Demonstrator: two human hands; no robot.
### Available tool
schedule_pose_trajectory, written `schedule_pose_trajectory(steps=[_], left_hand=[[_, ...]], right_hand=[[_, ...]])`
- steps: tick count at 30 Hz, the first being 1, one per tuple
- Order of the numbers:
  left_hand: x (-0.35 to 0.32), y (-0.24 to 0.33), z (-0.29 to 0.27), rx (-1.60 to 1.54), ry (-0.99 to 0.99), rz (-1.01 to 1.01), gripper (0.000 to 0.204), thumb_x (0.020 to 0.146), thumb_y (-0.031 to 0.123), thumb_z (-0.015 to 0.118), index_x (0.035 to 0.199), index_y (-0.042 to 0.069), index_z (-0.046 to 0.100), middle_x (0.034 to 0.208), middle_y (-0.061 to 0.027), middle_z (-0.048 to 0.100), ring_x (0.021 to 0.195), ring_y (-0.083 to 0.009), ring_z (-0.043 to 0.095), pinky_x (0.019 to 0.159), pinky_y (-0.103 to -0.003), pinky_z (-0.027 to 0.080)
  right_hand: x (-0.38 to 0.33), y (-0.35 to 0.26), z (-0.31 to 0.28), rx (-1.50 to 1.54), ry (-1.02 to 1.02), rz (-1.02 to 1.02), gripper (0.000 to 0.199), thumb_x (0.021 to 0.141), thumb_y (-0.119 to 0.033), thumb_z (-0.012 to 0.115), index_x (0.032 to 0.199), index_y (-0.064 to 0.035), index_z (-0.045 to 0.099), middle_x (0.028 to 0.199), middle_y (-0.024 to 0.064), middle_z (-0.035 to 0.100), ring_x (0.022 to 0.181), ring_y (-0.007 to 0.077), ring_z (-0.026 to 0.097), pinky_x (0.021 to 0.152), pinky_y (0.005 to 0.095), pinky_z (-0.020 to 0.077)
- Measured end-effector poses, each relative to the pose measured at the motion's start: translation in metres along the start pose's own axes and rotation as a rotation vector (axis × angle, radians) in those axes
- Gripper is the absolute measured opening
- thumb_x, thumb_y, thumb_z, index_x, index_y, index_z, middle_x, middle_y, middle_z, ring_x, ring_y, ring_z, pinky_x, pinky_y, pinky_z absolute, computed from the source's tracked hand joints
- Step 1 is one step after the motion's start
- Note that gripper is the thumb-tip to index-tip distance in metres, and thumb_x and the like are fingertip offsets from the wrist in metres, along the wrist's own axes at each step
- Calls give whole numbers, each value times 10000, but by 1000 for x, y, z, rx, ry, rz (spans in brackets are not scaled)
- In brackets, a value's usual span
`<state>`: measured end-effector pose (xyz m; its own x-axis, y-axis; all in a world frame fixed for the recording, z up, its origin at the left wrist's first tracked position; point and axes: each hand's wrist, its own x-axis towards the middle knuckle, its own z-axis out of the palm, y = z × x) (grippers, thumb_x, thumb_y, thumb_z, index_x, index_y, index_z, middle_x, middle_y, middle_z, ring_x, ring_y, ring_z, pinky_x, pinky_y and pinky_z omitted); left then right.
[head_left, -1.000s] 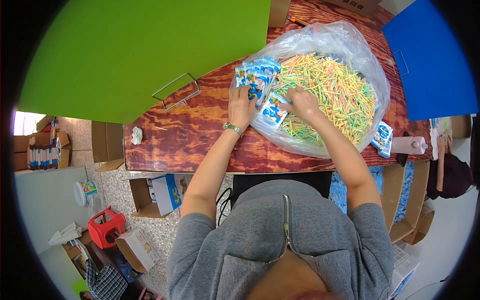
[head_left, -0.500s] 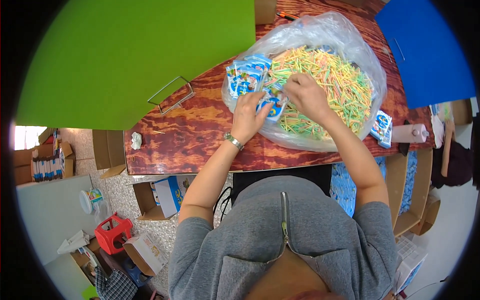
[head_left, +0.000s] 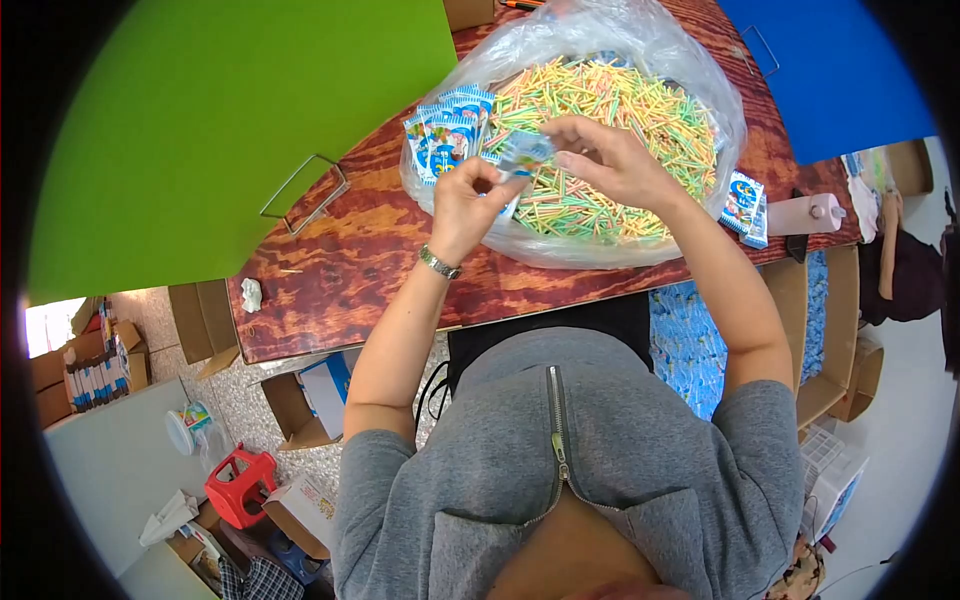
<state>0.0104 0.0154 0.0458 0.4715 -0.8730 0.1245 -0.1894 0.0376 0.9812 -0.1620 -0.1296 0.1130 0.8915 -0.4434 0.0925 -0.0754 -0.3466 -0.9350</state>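
In the upper middle of the frame, both hands have lifted off the straw pile (head_left: 610,130), left hand (head_left: 465,205) and right hand (head_left: 605,160) together pinching one small blue packet (head_left: 522,155) above the clear bag (head_left: 690,60), suggesting filling begins.

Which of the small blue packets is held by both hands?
The single packet pinched between left hand and right hand above the sticks; the others lie fanned at the bag's left edge.

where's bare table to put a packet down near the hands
Bare wood lies on the table left of the clear bag, between the green board and the near edge. Crowded: the bag of straws, the packet stack, and packets at the right edge.
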Motion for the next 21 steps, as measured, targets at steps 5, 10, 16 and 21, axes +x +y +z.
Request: schedule_pose_trajectory(steps=[5,10,16,21], left_hand=[[-7,2,-11,-50,45,-57,268,816,111,779,714,75,535,659,67,527,571,-1,432,498,-176,342],[-10,1,-9,-40,53,-73,248,792,135,796,717,41,578,641,34,574,584,-24,475,508,-201,391],[-9,-2,-10,-43,71,-73,254,790,151,795,714,33,584,644,33,576,584,-24,463,510,-203,388],[-12,-3,-8,-2,60,-72,254,793,160,793,718,32,588,646,36,573,585,-27,455,511,-209,387]], right_hand=[[-19,58,20,-917,-328,-113,292,755,-129,673,1036,-62,634,980,119,581,965,286,590,781,409,527],[-12,78,49,-1212,-303,-174,180,801,-138,567,952,-58,621,965,99,568,980,258,566,793,404,493],[-20,82,48,-1330,-326,-338,171,838,-170,520,945,-84,623,939,60,582,964,220,562,838,403,454],[-20,83,55,-1423,-404,-343,168,848,-184,520,930,-89,632,944,52,592,958,205,560,833,391,434]])
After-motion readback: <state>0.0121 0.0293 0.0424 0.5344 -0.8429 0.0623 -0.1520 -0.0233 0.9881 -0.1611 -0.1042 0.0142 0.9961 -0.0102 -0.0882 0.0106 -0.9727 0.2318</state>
